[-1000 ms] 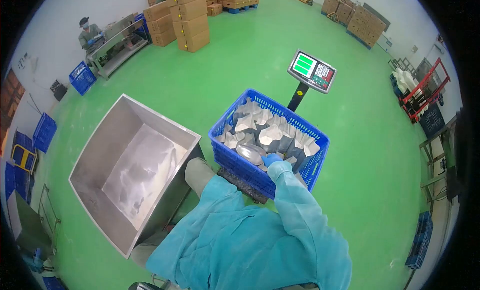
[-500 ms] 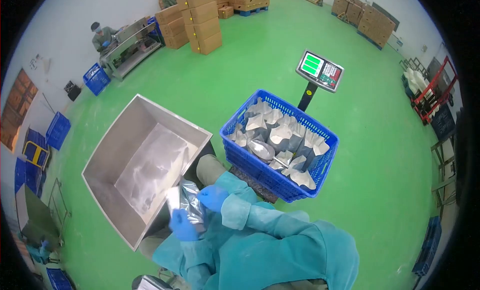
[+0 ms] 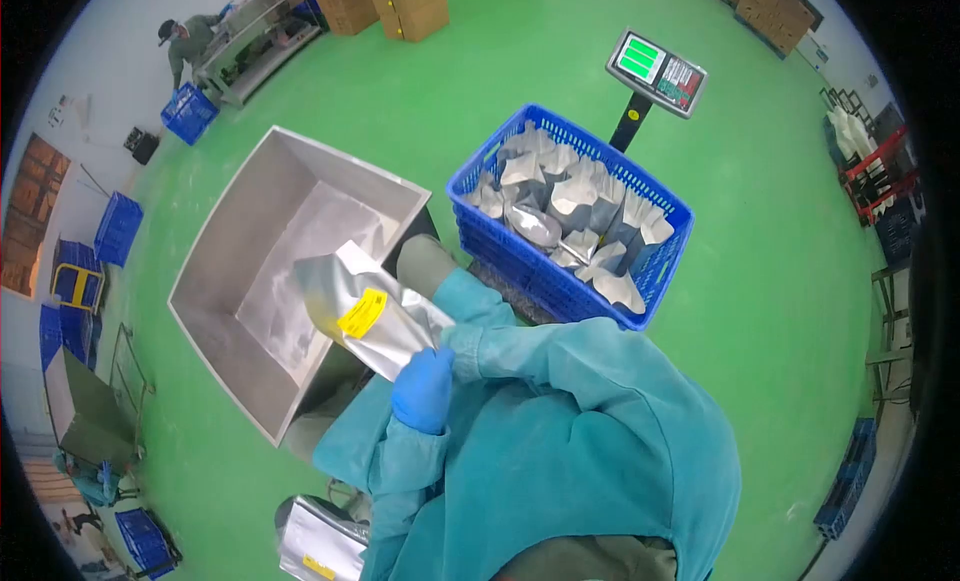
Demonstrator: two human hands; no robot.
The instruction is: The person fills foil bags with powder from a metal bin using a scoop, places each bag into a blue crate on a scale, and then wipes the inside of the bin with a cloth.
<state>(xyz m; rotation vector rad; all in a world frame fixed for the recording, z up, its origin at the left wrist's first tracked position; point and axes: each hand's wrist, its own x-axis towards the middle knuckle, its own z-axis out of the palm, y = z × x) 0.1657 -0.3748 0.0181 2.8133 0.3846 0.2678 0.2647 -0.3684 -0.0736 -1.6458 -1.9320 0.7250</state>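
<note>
My left hand (image 3: 423, 389), in a blue glove, is closed on the near end of a silver foil bag (image 3: 385, 316) with a yellow label. The bag stretches over the near edge of a metal bin (image 3: 225, 226), which has pale powder on its floor. My right sleeve ends at the bag's near end; the right hand itself is hidden there. To the right, a blue crate (image 3: 535, 266) holds several silver bags (image 3: 575, 196) with raised tops. A metal scoop (image 3: 535, 225) lies on them.
A scale display (image 3: 657, 73) stands behind the crate. More silver bags (image 3: 320, 546) lie at the bottom left. At the upper left, a person (image 3: 190, 46) bends beside a metal table (image 3: 262, 46) and a blue basket (image 3: 188, 114). Cardboard boxes (image 3: 410, 9) stand farther back.
The foil bag has opened out toward the bin and shows its label. My right hand has gone out of sight at its near end. The view has shifted, and the far person bends lower.
</note>
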